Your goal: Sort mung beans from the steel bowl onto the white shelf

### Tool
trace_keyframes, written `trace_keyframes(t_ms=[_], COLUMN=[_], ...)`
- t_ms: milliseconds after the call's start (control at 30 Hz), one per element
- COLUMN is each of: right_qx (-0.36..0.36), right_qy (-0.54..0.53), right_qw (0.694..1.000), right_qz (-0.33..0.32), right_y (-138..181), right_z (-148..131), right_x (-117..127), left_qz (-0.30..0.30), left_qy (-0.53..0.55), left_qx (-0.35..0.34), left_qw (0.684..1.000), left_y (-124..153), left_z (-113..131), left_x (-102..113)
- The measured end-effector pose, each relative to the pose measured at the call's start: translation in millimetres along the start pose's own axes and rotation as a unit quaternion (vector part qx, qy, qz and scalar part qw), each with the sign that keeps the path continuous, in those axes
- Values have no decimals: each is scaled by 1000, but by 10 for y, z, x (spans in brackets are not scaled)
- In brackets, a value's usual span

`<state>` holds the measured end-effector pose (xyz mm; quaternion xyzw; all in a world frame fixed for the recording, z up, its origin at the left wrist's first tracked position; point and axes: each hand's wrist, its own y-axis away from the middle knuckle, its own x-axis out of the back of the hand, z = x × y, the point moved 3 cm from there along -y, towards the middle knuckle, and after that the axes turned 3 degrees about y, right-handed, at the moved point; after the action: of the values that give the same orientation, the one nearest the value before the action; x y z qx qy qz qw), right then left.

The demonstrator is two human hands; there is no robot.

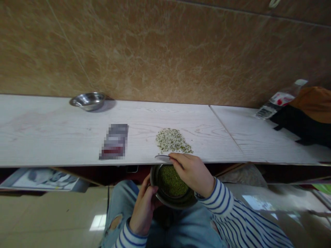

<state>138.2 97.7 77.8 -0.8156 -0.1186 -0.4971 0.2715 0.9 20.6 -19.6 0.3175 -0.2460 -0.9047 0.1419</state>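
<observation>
My left hand [147, 203] grips the rim of a metal bowl [153, 175], thumb over the edge. Small green beans [172, 182] fill much of its inside. The bowl is above my lap, just in front of the table's front edge. Over the bowl's right side, my right hand [195, 172] pinches a thin grey piece with a rounded end [162, 158]; my fingers hide the rest of it, so its exact kind is unclear. That piece lies at the table edge, close to a spread pile of white grains mixed with green beans [172, 140].
A second, shallow metal bowl [88, 101] stands by the wall at the left. Left of the pile lies a blurred-out flat object [113, 142]. A plastic bottle [280, 98] leans beside a black and brown bag-like item [307, 113] at the right. Under the tabletop [51, 137] are open shelves.
</observation>
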Motion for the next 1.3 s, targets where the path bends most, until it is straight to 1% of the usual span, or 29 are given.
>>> trace_keyframes(t_ms=[133,233,367,567,800,933,1033,1133,1300], right_qx=[-2,-25,-72,-106,-112,-115,-124,-120,-96], right_qy=[-4,7,49,84,94,84,98,128,133], right_qw=[1000,1000,996,991,989,989,986,982,985], right_qz=[-3,2,4,-5,3,35,62,70,47], right_y=[-95,-138,-195,-294,-338,-310,-307,-321,-293], right_z=[-109,-117,-23,175,300,353,414,461,453], right_x=[-105,-148,-115,-13,80,195,253,240,149], left_qz=[2,3,-1,3,2,3,4,5,-1], left_qy=[10,6,5,-1,5,6,6,3,2], left_qx=[-4,2,2,10,14,15,17,14,9], left_qw=[1000,1000,1000,1000,1000,1000,1000,1000,1000], left_y=[-28,-44,-57,-75,-98,-98,-80,-55,-44], left_z=[-6,-8,9,13,10,1,-4,9,27], left_x=[64,93,93,62,44,47,51,54,53])
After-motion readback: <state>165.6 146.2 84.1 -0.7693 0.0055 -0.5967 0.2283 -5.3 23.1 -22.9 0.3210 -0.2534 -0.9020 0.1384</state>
